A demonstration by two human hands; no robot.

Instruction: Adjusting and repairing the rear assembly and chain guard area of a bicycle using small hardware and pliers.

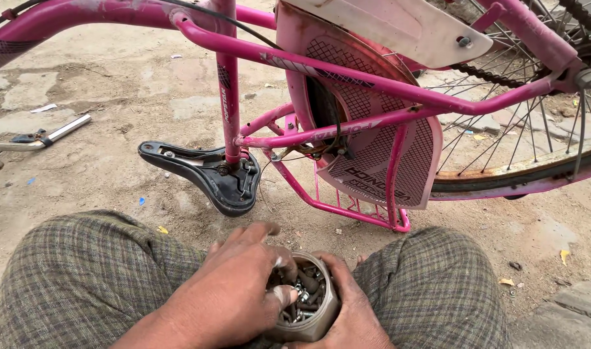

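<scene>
You have one view only, from your head, tilted steeply down over your knees [82, 278]. It faces the upturned pink bicycle [347, 116] at twelve o'clock, close, with sandy ground [114, 84] behind it.

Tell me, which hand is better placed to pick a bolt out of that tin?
Probably the left hand: its fingers already reach in among the bolts and nuts. The right hand wraps the outside of the tin, steadying it between the knees.
</scene>
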